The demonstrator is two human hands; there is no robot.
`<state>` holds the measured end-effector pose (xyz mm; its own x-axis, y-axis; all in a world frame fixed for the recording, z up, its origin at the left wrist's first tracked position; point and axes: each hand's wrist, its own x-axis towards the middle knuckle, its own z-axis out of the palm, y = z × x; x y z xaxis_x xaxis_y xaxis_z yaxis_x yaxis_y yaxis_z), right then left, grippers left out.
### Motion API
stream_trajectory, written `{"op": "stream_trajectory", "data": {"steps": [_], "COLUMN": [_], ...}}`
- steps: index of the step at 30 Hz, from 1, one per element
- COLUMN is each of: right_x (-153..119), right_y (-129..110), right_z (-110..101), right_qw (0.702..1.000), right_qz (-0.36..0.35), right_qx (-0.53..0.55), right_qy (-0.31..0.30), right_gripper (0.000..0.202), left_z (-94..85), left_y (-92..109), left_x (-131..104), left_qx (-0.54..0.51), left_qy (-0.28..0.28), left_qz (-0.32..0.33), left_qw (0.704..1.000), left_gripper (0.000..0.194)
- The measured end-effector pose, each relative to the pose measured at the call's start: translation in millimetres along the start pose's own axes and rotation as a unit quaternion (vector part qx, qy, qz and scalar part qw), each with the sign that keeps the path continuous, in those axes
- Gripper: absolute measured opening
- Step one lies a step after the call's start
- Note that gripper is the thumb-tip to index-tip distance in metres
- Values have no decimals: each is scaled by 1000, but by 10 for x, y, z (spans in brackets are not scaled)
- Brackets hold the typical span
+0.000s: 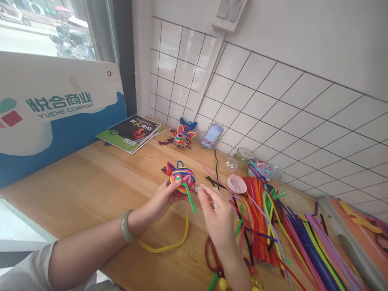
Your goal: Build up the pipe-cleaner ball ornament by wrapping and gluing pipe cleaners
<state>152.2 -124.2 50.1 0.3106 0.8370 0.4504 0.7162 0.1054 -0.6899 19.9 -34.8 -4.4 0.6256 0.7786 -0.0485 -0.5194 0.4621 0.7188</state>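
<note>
My left hand (pixel 165 192) grips a round, many-coloured pipe-cleaner ornament (pixel 185 174) with a blue loop on top and a dark tassel at its left. A bent green pipe cleaner (pixel 190 198) sticks out from its front, under my thumb. Beside the ornament, my right hand (pixel 220 214) is closed in a pinch round a small whitish tube-like thing (pixel 216 203), mostly hidden by the fingers. Its pale tip points at the ornament's right side; whether they touch I cannot tell. Below my left hand, a curved yellow pipe cleaner (pixel 169 246) lies on the wooden table (pixel 106 202).
Bundles of orange pipe cleaners (pixel 259 218) and purple pipe cleaners (pixel 315 246) cover the right side. Near them are a pink bowl (pixel 233 180) of small clear pieces and red-handled scissors (pixel 209 254). Behind stand a finished ornament (pixel 182 139), a phone (pixel 211 135) and booklets (pixel 121 139).
</note>
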Motion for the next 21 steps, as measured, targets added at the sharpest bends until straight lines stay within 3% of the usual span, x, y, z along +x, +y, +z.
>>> {"op": "stream_trajectory", "data": {"steps": [5,8,11,15,21], "right_x": [79,19,-91,-201,-146], "right_y": [342,679,986,1184,1162], "right_z": [-507,-829,-1009,-932,-461], "right_qw": [990,976,965,963,966], "right_qz": [130,197,222,223,197], "right_qx": [-40,-83,-135,-151,-138], "right_qy": [42,48,21,-15,-99], "right_gripper": [34,37,41,45,39], "left_z": [-53,-81,-113,-161,-260], "left_y": [87,139,148,113,92], "left_x": [47,54,56,61,82], "left_qx": [-37,-75,-109,-141,-168], "left_qy": [11,-23,-80,-134,-165], "left_qz": [-27,-42,-51,-67,-87], "left_qw": [999,996,990,979,968], "left_gripper": [43,42,42,40,40]}}
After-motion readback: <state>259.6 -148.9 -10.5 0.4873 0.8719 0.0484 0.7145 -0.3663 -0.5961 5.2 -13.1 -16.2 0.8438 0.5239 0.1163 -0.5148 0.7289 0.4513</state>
